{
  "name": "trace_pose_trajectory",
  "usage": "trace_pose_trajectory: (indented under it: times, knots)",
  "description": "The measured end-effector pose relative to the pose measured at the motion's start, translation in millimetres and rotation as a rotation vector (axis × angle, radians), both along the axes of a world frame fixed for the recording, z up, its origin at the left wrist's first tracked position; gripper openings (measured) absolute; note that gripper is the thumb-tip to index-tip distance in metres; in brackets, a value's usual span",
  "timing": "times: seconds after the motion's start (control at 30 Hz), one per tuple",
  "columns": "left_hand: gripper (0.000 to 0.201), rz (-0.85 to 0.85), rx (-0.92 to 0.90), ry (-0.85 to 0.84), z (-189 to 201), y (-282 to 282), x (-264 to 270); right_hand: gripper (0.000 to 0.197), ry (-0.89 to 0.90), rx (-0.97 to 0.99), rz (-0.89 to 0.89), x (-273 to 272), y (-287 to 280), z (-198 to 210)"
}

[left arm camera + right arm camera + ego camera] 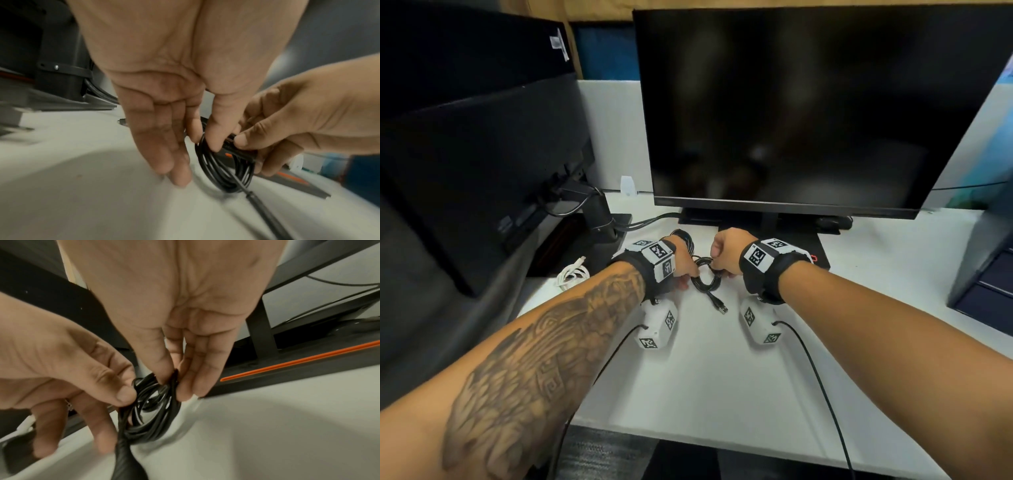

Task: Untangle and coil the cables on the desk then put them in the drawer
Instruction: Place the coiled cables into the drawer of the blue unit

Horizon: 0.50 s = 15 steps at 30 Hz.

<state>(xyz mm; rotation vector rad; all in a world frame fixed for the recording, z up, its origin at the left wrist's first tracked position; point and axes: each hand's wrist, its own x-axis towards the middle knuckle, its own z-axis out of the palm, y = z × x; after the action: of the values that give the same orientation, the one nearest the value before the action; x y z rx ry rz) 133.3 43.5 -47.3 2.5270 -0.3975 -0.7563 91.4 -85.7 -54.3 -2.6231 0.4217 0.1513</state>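
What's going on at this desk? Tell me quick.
A person is coiling a black cable over the white desk, in front of a dark monitor. The left hand pinches one side of the coil and the right hand pinches the other. One plug end trails loose on the desk. A white cable lies bundled off to the left. No drawer is in view.

Both hands (703, 262) in pinching grip

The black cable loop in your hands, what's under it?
Under the black cable loop is the white desk, with its USB plug lying there. Both hands hide the loop's sides.
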Motion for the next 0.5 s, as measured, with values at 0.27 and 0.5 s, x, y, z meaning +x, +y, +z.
trace_pose_trajectory:
  times: [0.27,0.5]
  knots:
    - [0.012,0.039,-0.389,-0.093,67.2,-25.1,-55.9,0.014,-0.264,0.019,-0.072,-66.3,-33.4,59.4]
    - [0.008,-0.062,-0.693,-0.285,139.2,-92.5,-106.1,0.028,-0.514,-0.154,-0.123,-150.7,-84.3,152.5]
